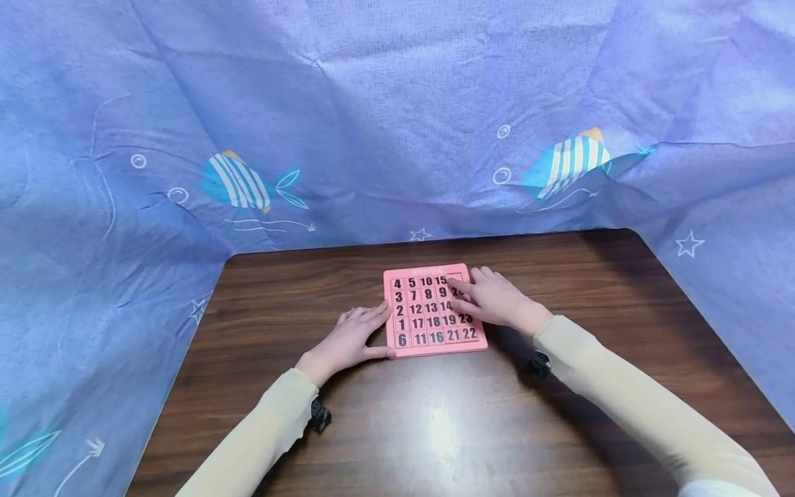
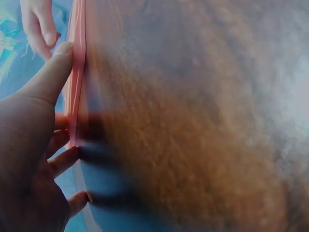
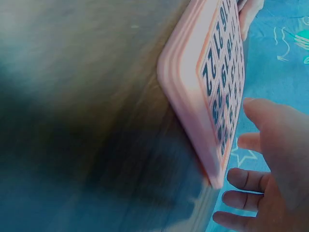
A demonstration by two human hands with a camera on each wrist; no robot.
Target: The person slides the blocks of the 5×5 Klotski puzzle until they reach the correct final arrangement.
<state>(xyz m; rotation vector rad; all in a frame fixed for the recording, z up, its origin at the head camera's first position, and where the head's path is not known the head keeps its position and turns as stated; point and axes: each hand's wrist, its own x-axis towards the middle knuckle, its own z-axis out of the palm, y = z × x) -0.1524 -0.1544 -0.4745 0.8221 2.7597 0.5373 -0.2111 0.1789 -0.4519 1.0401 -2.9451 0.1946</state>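
Observation:
A pink number slide puzzle [image 1: 417,323] lies flat on the table, its tiles marked with black numbers. The top row reads 4, 5, 10, 15, with a bare slot visible at the top right corner. At the puzzle's left edge, my left hand [image 1: 349,339] rests with thumb and fingers spread along the side; the left wrist view shows the thumb on the pink edge [image 2: 77,82]. My right hand [image 1: 499,300] reaches over the right side, its index fingertip by tile 15 and its thumb near tile 14. It covers part of the right column.
The dark wooden table [image 1: 279,297] reflects a bright light patch in front of the puzzle. A blue cloth [image 1: 397,138] printed with fish and stars hangs behind and along both sides. Small black devices [image 1: 319,415] sit at both wrists.

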